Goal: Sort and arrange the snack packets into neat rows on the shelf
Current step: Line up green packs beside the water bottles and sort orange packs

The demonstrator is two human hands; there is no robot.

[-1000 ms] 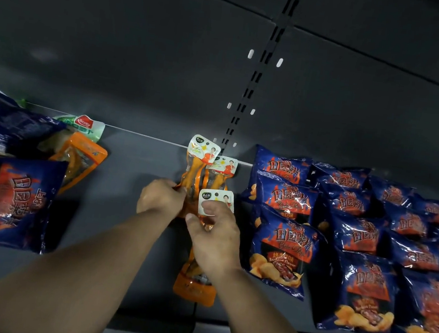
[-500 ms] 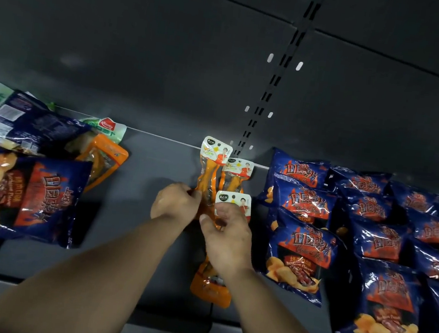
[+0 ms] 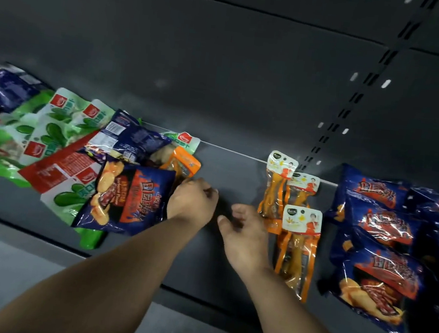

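Three orange snack packets with white header cards [image 3: 299, 237] lie in a column on the dark shelf [image 3: 228, 173], right of centre. Rows of blue chip packets [image 3: 382, 228] fill the right side. A loose heap on the left holds a blue chip packet [image 3: 128, 199], an orange packet [image 3: 182, 163] and green packets [image 3: 54, 129]. My left hand [image 3: 191, 204] hovers with curled fingers at the heap's right edge, beside the blue packet, holding nothing I can see. My right hand [image 3: 243, 235] hangs loosely curled and empty just left of the orange column.
A red packet [image 3: 58, 166] and dark blue packets [image 3: 133, 139] lie in the heap. The shelf's back wall carries a slotted upright [image 3: 353, 105]. The shelf's front lip [image 3: 197, 296] runs below my forearms. Bare shelf shows between heap and orange column.
Both hands have let go of the orange packets and moved left; the left hand now sits at the heap. The view has swung left, showing more of the heap.
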